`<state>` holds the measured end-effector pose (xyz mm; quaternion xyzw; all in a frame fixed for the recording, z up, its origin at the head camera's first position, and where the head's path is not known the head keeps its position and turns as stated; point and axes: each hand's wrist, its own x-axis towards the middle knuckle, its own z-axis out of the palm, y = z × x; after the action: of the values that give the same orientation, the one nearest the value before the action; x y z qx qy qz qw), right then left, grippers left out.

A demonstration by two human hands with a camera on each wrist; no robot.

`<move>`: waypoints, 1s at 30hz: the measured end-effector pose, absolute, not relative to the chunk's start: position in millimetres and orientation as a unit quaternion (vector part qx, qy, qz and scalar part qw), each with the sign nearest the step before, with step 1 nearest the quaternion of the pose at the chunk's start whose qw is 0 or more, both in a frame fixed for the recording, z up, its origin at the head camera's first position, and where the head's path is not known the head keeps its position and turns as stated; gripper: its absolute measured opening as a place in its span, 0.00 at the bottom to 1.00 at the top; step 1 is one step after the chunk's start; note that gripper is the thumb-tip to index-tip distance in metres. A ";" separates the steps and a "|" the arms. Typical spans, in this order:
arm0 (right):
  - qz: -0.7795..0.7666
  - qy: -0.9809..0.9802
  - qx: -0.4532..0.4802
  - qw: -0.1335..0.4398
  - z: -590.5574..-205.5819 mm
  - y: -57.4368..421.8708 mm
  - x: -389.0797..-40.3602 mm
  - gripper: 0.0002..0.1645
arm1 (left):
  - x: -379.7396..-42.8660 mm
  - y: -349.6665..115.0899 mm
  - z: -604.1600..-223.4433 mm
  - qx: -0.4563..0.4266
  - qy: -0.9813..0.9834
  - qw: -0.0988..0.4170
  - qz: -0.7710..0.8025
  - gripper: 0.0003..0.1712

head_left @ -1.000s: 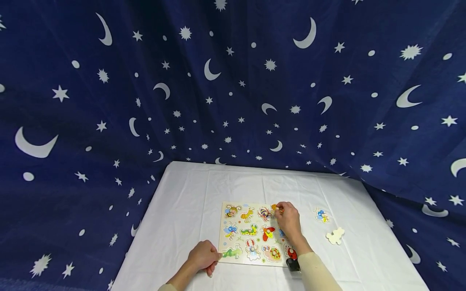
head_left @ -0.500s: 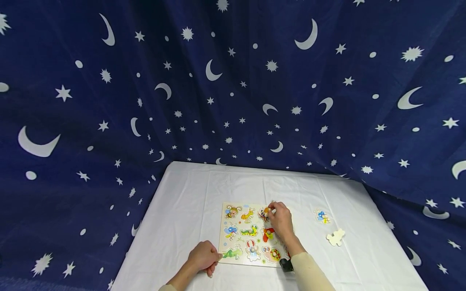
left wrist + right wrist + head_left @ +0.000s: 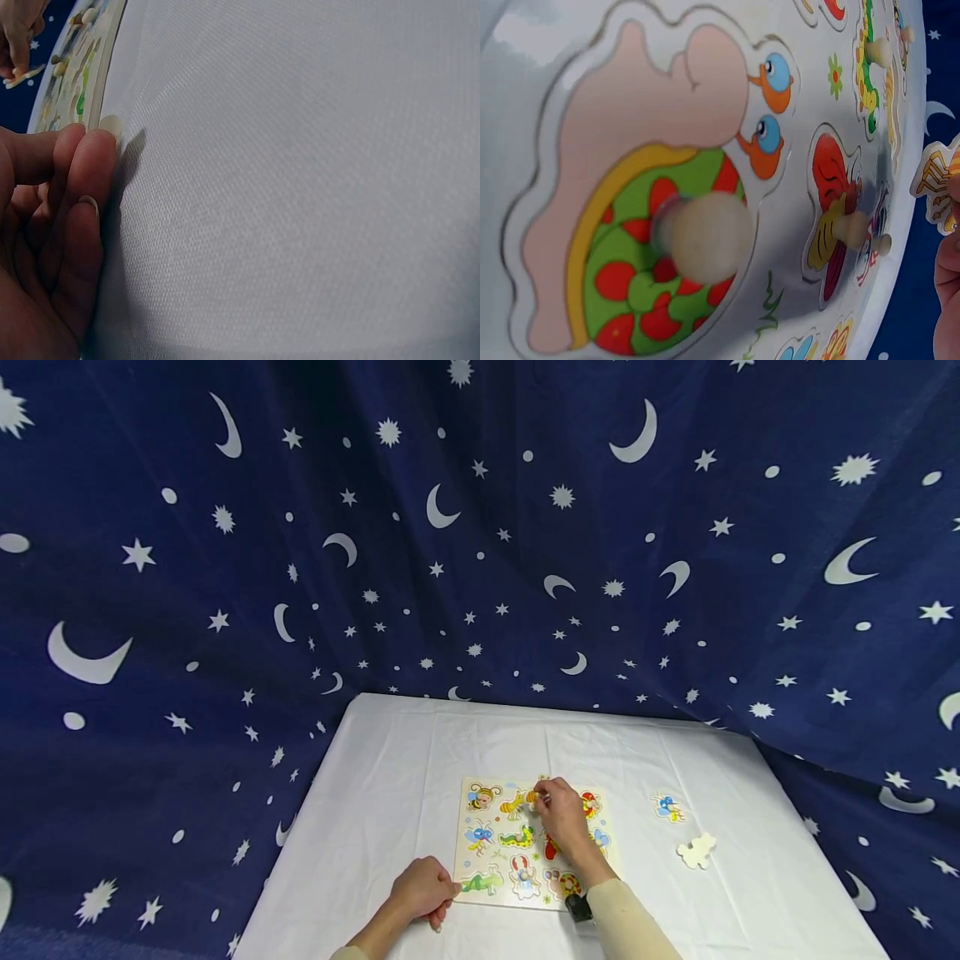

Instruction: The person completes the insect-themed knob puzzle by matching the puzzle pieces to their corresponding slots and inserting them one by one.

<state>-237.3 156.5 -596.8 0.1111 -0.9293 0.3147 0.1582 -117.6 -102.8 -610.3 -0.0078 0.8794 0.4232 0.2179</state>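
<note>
A wooden peg puzzle board [image 3: 491, 855] with insect pieces lies on the white tablecloth. At its near left corner, beside the green grasshopper picture [image 3: 482, 881], my left hand [image 3: 423, 889] pinches the edge between thumb and fingers. My right hand [image 3: 564, 814] is over the board's far middle, holding an orange striped insect puzzle piece [image 3: 936, 184] with yellow legs. That piece is raised above the board in the right wrist view. Below my right wrist are the knobbed snail piece [image 3: 630, 150] and the red-winged insect piece [image 3: 829, 225]. The right forearm hides part of the board's right side.
Two loose pieces lie on the cloth right of the board: a blue mosquito piece [image 3: 668, 808] and a pale piece [image 3: 697, 851] with its plain side up. A dark blue curtain [image 3: 480, 527] with moons and stars hangs behind and around the table [image 3: 375, 760].
My right hand has moved left across the far side of the board with the striped piece, uncovering the red piece at the far right corner. My left hand stays at the near corner.
</note>
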 end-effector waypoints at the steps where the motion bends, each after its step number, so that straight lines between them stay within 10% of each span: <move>1: 0.313 -0.930 0.115 0.157 -596.4 154.8 -237.1 0.08 | -117.8 -103.1 -610.2 -0.007 0.879 0.218 0.423 0.19; 30: 0.243 -0.950 0.145 0.129 -609.9 119.6 -235.1 0.04 | -118.3 -102.4 -612.4 -0.010 0.881 0.219 0.420 0.19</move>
<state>-235.1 119.6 -609.9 0.1453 -0.9503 0.2434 0.1291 -118.3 -102.4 -612.4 -0.0102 0.8807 0.4199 0.2188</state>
